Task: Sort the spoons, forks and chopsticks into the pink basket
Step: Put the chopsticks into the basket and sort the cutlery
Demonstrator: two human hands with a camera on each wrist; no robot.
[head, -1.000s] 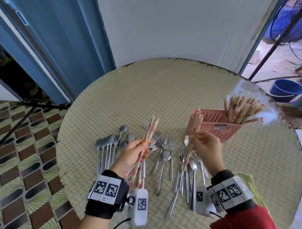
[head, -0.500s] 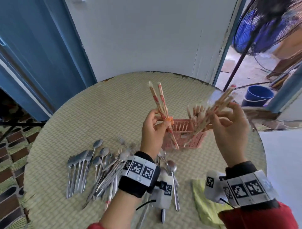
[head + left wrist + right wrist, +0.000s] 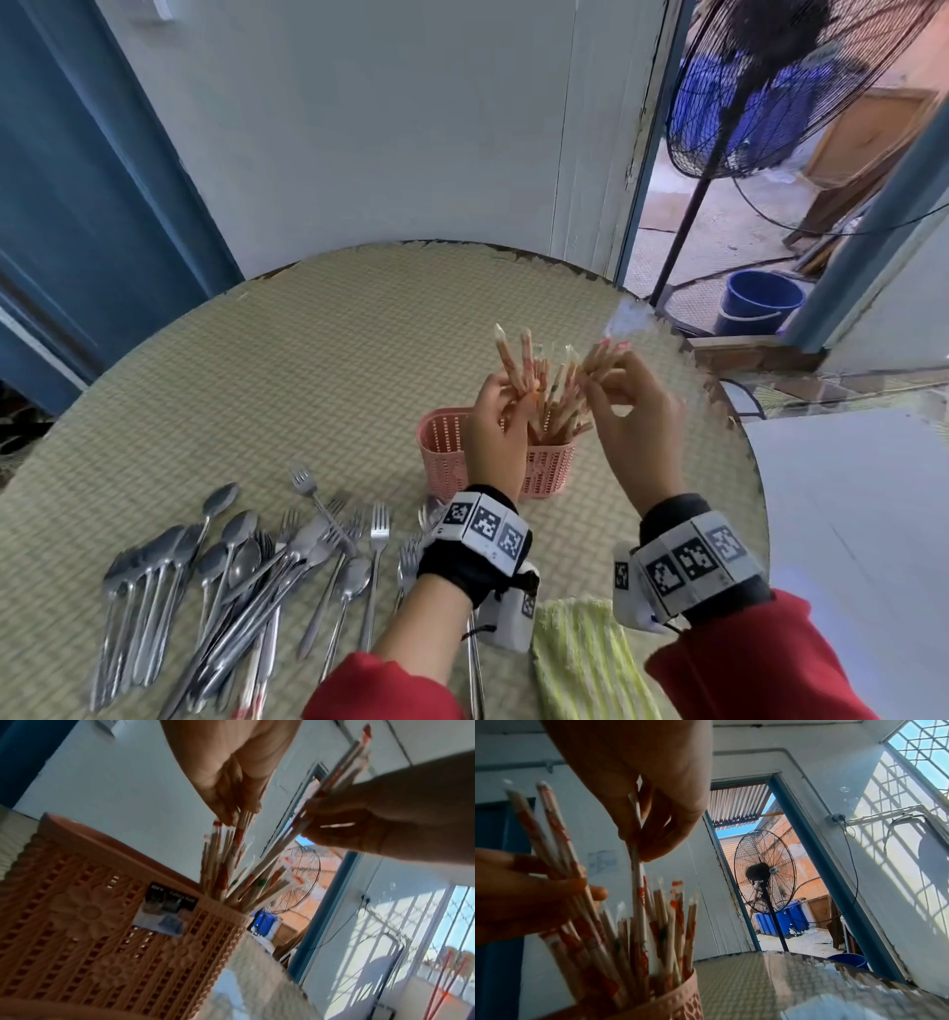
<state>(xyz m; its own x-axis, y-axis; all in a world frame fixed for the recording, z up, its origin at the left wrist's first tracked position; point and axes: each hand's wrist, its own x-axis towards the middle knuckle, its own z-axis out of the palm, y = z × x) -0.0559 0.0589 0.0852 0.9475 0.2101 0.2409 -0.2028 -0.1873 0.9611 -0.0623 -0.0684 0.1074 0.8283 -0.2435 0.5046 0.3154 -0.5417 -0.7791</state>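
Both your hands hold wrapped chopsticks over the pink basket (image 3: 445, 452).

Your left hand (image 3: 497, 426) grips a pair of chopsticks (image 3: 512, 360) above the basket's rim; your right hand (image 3: 629, 411) pinches another bundle (image 3: 636, 874) tilted into the chopsticks standing inside. Spoons (image 3: 226, 555) and forks (image 3: 379, 534) lie on the table (image 3: 308, 360) left of the basket, a yellow cloth (image 3: 580, 663) nearer you.

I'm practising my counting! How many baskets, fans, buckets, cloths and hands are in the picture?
Pink basket: 1
Standing fan: 1
Blue bucket: 1
Yellow-green cloth: 1
Hands: 2, the left hand and the right hand, both holding chopsticks
Total: 6
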